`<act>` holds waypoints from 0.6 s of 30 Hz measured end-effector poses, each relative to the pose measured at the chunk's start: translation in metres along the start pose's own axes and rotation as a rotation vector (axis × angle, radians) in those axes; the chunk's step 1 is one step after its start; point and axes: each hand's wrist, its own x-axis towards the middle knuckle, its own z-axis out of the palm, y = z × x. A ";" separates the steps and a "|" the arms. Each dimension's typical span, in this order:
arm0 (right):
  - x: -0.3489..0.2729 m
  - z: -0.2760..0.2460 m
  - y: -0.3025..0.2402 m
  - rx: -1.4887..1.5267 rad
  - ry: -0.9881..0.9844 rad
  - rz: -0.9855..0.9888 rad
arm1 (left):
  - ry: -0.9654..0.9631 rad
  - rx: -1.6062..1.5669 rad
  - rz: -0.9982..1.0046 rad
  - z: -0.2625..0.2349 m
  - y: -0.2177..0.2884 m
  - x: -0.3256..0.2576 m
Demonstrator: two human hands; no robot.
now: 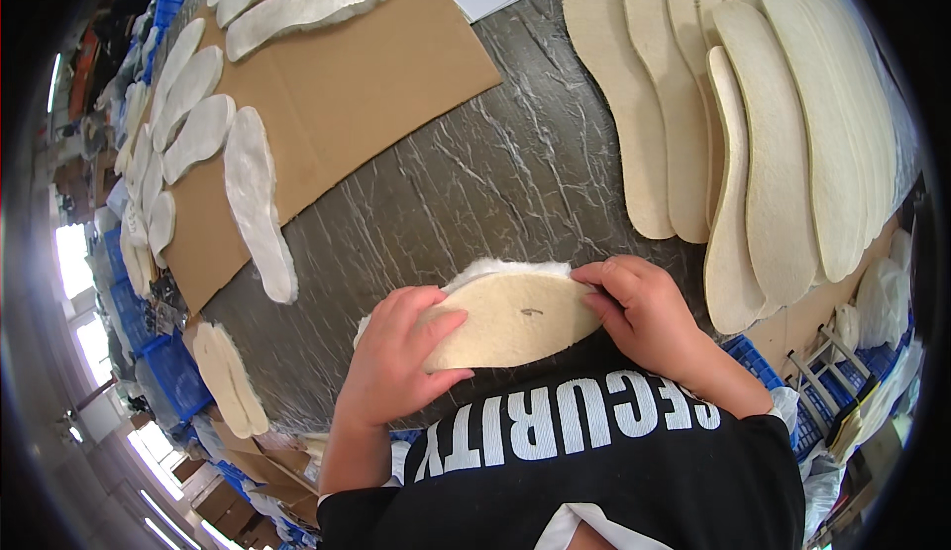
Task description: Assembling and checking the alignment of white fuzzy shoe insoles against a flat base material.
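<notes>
Insole, beige felt with a white fleecy layer beneath, is being held between both hands at the near edge of the dark worktop. Left hand is gripping its left end, thumb lying across the top face, fingers curled under. Right hand is pinching the right end, fingertips pressing on the edge. Beyond the right hand, a fanned row of beige insoles is lying. Beyond the left hand, white fleecy insoles are resting on a brown cardboard sheet.
</notes>
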 end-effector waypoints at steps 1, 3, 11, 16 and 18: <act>0.000 0.000 0.000 -0.001 -0.002 0.009 | -0.013 -0.034 -0.018 0.001 -0.001 0.000; 0.000 0.000 0.000 -0.004 -0.004 0.020 | -0.026 -0.069 -0.035 0.001 -0.003 0.001; -0.001 0.000 -0.003 0.174 0.165 0.148 | -0.092 -0.126 -0.226 0.007 -0.006 0.004; -0.009 0.007 0.005 0.449 0.165 0.286 | 0.076 -0.677 -0.467 0.015 -0.023 -0.009; -0.003 0.011 -0.001 0.533 0.044 0.365 | 0.082 -0.808 -0.523 0.018 -0.023 -0.010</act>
